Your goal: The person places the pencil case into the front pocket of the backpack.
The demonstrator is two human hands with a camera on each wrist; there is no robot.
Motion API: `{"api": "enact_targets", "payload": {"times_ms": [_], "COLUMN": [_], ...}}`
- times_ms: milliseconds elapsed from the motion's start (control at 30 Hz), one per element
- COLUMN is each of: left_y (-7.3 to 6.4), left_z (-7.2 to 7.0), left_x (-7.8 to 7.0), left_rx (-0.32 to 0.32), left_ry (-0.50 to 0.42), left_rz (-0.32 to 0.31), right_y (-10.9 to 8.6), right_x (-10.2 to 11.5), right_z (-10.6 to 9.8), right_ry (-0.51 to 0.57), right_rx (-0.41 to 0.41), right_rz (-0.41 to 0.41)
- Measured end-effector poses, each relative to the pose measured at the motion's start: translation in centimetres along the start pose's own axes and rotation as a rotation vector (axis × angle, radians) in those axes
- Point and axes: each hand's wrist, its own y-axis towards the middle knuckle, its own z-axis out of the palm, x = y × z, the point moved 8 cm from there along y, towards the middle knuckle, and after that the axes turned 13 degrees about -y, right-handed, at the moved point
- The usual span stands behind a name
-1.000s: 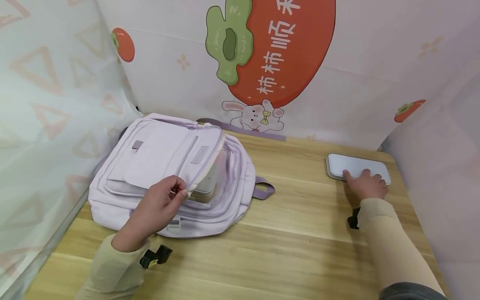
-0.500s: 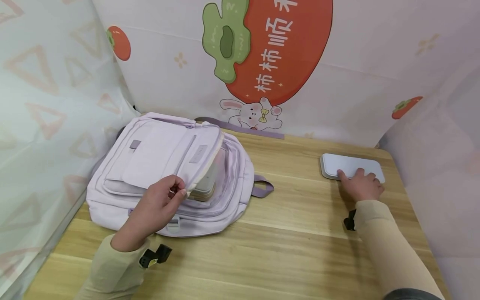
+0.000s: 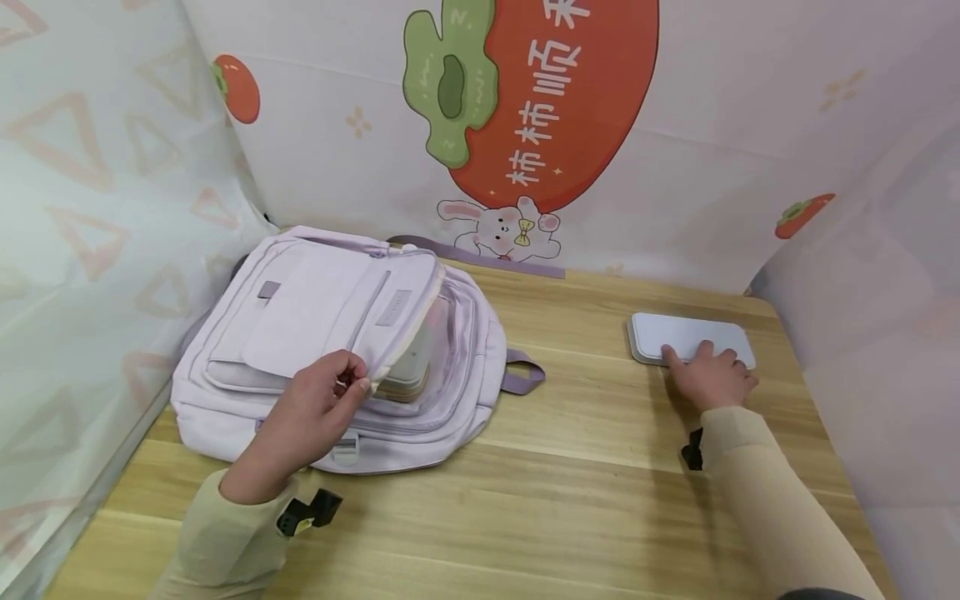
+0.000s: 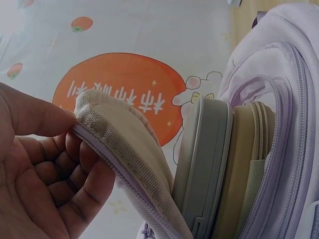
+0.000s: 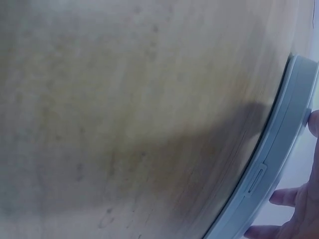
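Observation:
A lilac backpack (image 3: 300,308) lies on the table at the left, its front compartment unzipped. My left hand (image 3: 315,408) pinches the zippered edge of the backpack flap (image 4: 134,149) between thumb and fingers, holding it raised. Inside the opening, a grey-green case (image 4: 204,164) sits against a tan zippered case (image 4: 239,164). Over at the right, a flat, pale blue case (image 3: 682,332) with rounded corners lies on the table. My right hand (image 3: 708,379) rests on top of it, fingers spread and thumb near its front edge. The right wrist view shows the case's side latch (image 5: 256,178).
The wooden table (image 3: 555,500) runs between backpack and flat case. A purple strap loop (image 3: 523,372) sticks out from the backpack's right side, and another strap (image 3: 510,263) lies along the back wall. Patterned sheets (image 3: 337,167) enclose the table at the back and sides.
The flat case has slid a little to the left along the table under my right hand. My left hand stays on the flap, and the view has shifted slightly.

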Motion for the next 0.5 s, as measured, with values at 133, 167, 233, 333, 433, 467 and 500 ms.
{"api": "enact_targets", "payload": {"times_ms": [133,167,233,333,433,467,500], "left_y": [0.0,0.0,0.0,-0.1,-0.1,0.0,0.0], "left_z": [0.1,0.1,0.1,0.1,0.0,0.0,0.0], "left_x": [0.0,0.1,0.1,0.1,0.1,0.1,0.0], "left_rx": [0.007,0.009,0.011,0.01,0.007,0.007,0.007], "left_ry": [-0.008,-0.009,-0.006,-0.002,-0.001,-0.002,-0.003], "left_rz": [-0.004,-0.006,-0.01,-0.009,-0.008,-0.006,-0.004], "right_y": [-0.2,-0.1,-0.2,-0.4,-0.8,-1.0,-1.1], "right_x": [0.0,0.1,0.3,0.5,0.7,0.8,0.8], "right_z": [0.3,0.3,0.4,0.4,0.2,0.1,-0.1], "right_ry": [-0.028,-0.034,-0.046,-0.055,-0.056,-0.054,-0.051], "right_rx": [-0.011,-0.012,-0.01,-0.009,-0.001,0.007,0.018], "right_rz": [-0.004,-0.004,-0.004,0.001,0.002,-0.001,-0.006]}}
